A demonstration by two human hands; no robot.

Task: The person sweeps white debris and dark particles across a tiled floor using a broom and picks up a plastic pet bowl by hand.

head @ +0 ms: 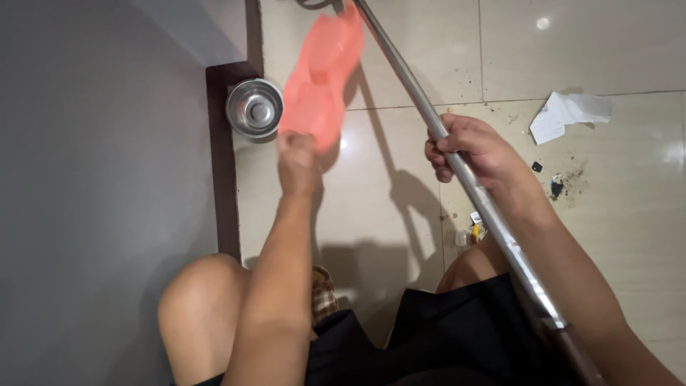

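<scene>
My left hand [299, 161] is raised over the tiled floor and grips the lower end of a flat pink plastic piece [321, 75], which is motion-blurred and points up and away. My right hand [473, 149] is closed around a long silver metal pole [457, 168] that runs diagonally from the top centre down to the lower right, across my right thigh. A small steel bowl [254, 107] stands on the floor just left of the pink piece, against the wall corner. My bare knees and black shorts fill the bottom.
A grey wall [93, 179] with a dark baseboard [221, 179] fills the left side. A crumpled white paper [568, 114] and scattered bits of dirt and small litter [557, 184] lie on the beige tiles at right. More small scraps [471, 230] sit beside my right knee.
</scene>
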